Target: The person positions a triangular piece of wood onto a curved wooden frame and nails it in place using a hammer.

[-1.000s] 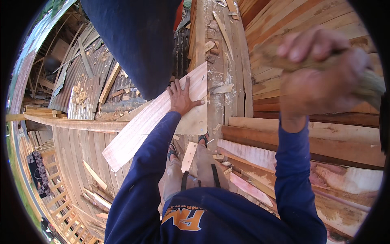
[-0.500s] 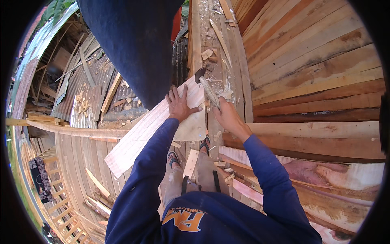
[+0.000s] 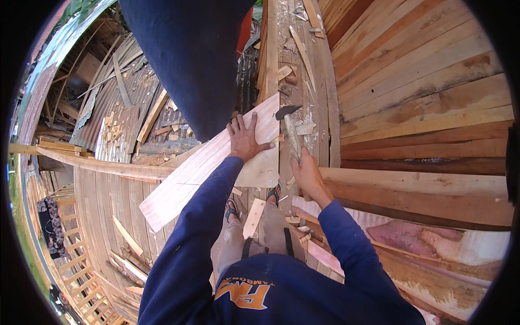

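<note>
My left hand (image 3: 245, 140) lies flat with fingers spread on a pale pinkish plank (image 3: 187, 173), which slants from lower left up to the centre. My right hand (image 3: 309, 172) is closed around the pale, worn handle of a hammer (image 3: 293, 130). Its dark head sits just right of the plank's upper end, apart from the wood. A lighter flat board (image 3: 260, 172) shows beneath the plank, below my left hand. Both my arms are in dark blue sleeves.
Stacked planks (image 3: 417, 81) fill the right side. Wood scraps and shavings litter the narrow plank walkway (image 3: 319, 108). A large dark blue cloth shape (image 3: 184, 59) hangs at the top. Rusty corrugated sheets (image 3: 111, 127) lie at left, beyond a wooden rail (image 3: 103, 168). My sandalled feet stand below.
The hammer has moved right, and its head is now clear of the plank's end. My left hand stays flat on the plank. The view has shifted slightly.
</note>
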`<state>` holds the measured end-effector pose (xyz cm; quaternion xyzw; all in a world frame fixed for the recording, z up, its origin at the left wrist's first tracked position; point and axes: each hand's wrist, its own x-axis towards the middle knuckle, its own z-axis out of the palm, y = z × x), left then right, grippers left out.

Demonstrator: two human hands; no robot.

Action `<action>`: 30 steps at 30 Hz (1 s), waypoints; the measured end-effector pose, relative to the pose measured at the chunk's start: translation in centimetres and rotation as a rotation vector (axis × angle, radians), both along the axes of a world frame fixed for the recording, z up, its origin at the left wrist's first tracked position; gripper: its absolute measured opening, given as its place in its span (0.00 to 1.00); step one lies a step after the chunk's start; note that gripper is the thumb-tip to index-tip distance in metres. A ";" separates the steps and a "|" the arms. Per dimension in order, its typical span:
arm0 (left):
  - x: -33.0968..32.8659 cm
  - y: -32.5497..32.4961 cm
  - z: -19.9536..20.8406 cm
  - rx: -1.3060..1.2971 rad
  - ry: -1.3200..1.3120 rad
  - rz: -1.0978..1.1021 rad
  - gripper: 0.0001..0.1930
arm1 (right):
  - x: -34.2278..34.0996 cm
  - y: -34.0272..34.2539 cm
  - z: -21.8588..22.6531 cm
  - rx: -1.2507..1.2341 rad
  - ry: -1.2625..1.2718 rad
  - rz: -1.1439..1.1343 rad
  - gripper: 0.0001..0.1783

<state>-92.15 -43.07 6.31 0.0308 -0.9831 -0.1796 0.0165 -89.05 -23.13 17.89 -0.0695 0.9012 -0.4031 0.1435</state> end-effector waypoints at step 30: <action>2.2 -0.3 1.0 0.033 0.019 -0.032 0.55 | -1.1 1.6 1.5 -0.156 0.003 -0.024 0.20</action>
